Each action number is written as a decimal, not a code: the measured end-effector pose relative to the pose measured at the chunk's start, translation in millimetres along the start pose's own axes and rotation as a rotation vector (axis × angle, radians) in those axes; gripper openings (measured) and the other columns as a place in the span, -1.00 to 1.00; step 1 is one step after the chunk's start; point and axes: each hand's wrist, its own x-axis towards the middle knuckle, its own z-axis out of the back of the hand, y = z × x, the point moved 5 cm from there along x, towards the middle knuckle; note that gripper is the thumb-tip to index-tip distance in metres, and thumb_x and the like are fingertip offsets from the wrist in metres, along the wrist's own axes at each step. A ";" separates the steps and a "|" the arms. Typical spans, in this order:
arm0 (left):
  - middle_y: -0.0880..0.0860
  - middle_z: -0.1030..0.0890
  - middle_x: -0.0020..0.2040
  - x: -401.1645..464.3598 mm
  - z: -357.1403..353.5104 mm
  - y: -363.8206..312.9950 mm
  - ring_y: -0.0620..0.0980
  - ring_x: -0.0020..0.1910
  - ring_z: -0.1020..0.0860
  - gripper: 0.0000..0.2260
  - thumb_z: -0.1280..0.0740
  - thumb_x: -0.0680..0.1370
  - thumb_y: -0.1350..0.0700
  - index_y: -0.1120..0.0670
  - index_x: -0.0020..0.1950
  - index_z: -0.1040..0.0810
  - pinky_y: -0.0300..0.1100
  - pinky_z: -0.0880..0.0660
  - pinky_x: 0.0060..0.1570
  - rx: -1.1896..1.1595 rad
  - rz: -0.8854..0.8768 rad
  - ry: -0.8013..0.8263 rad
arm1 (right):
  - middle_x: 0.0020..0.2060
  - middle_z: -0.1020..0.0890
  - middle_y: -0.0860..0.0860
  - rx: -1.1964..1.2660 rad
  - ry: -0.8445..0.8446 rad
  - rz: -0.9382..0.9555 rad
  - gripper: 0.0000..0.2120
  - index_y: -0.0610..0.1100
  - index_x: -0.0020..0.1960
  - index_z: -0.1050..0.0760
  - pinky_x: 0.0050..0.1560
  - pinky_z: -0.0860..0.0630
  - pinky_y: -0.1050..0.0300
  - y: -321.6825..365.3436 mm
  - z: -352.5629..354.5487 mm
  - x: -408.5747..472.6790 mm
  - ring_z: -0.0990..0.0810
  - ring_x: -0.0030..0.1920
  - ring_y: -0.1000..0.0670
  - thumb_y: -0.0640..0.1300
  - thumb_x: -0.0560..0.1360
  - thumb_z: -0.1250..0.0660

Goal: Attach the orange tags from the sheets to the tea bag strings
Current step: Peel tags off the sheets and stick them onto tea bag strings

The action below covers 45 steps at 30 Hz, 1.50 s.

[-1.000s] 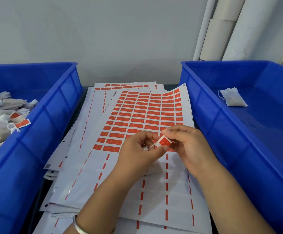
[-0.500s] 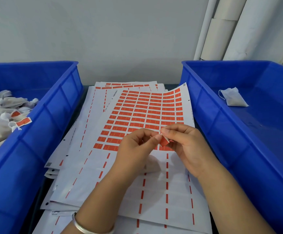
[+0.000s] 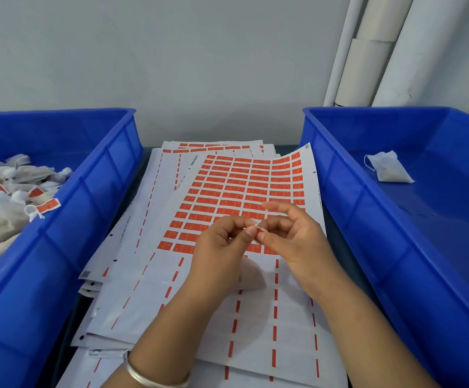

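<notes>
My left hand (image 3: 222, 247) and my right hand (image 3: 292, 239) meet above the top tag sheet (image 3: 239, 186), a white sheet with rows of orange tags on its far half. Between their fingertips they pinch one small orange tag (image 3: 259, 227), folded so that mostly its white edge shows. A pale tea bag (image 3: 251, 273) lies on the sheet under my left hand, mostly hidden. The string is too thin to make out. Several tagged tea bags (image 3: 6, 197) fill the left blue bin (image 3: 88, 208). One tea bag without a tag (image 3: 387, 167) lies in the right blue bin (image 3: 345, 208).
More tag sheets (image 3: 132, 264) are stacked under the top one, with empty peeled rows toward me. White pipes (image 3: 373, 49) stand against the grey wall at the back right. The two bins close in the sheets from both sides.
The tag has turned from flat and orange side up to folded and nearly edge-on. My right index finger has lifted and stretched out; both hands stay in the same spot.
</notes>
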 end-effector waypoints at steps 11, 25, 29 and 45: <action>-0.25 -0.59 -0.20 0.7 11.7 -3.2 -0.21 -0.19 -0.57 -0.90 -0.44 0.41 -0.02 -0.20 -0.14 -0.55 -0.52 -0.41 -0.38 0.421 0.157 0.292 | -0.07 -0.69 0.15 0.343 -0.089 -0.146 -0.80 0.08 0.01 -0.56 -0.09 -0.61 0.14 -13.6 8.6 7.0 -0.68 -0.02 0.06 -0.18 0.47 -0.39; -0.16 -0.64 -0.25 -22.2 106.5 -93.6 -0.08 -0.21 -0.60 -0.85 -0.41 0.47 0.10 -0.16 -0.23 -0.60 -0.43 -0.49 -0.36 0.296 -0.042 -0.225 | -0.13 -0.68 0.23 -0.102 0.203 -0.216 -0.81 0.05 0.02 -0.55 -0.27 -0.53 0.40 -27.4 -9.7 -6.2 -0.65 -0.07 0.22 -0.19 0.47 -0.41; -0.09 -0.67 -0.27 -28.2 166.8 -130.9 -0.03 -0.17 -0.64 -0.82 -0.40 0.48 0.12 -0.12 -0.29 -0.63 -0.17 -0.56 -0.18 0.256 -0.143 -0.415 | -0.08 -0.64 0.25 -0.217 0.179 -0.214 -0.86 0.05 0.00 -0.57 -0.25 -0.49 0.40 -26.4 -12.4 -12.8 -0.64 -0.06 0.16 -0.15 0.47 -0.40; 0.05 -0.53 0.26 26.7 277.6 -63.6 -0.02 0.07 -0.54 -0.74 -0.21 0.60 0.12 -0.02 0.28 -0.47 -0.24 -0.49 0.03 0.543 0.375 -0.476 | -0.07 -0.52 0.23 -0.483 0.175 -0.211 -0.83 0.06 -0.13 -0.52 -0.33 -0.34 0.45 -12.1 -30.7 -24.9 -0.51 -0.13 0.16 -0.21 0.52 -0.33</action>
